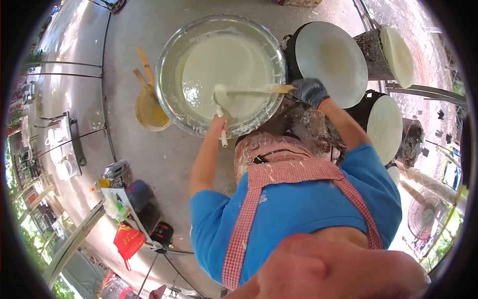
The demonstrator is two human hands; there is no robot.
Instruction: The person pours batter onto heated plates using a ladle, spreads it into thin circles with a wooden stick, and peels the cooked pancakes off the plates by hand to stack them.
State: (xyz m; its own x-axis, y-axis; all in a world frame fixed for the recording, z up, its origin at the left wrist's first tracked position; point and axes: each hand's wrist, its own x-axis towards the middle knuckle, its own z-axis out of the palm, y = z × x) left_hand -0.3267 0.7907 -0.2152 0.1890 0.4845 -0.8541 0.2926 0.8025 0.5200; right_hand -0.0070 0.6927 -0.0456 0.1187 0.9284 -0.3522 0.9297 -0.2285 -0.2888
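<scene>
While batter is worked: bowl still nearly full.
Left hand: curled on bowl's near rim.
Right hand: gloved, gripping spatula over bowl.
Rounds right of bowl: already coated.

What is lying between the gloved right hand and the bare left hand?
In the head view, a wooden-handled spatula spans from the right hand toward the left hand, over the batter bowl.

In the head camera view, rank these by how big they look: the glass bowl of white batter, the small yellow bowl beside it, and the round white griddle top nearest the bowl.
1. Large glass bowl of white batter
2. Round white griddle top; it lies about as far from the camera, so this ranking seems safe
3. Small yellow bowl
</scene>
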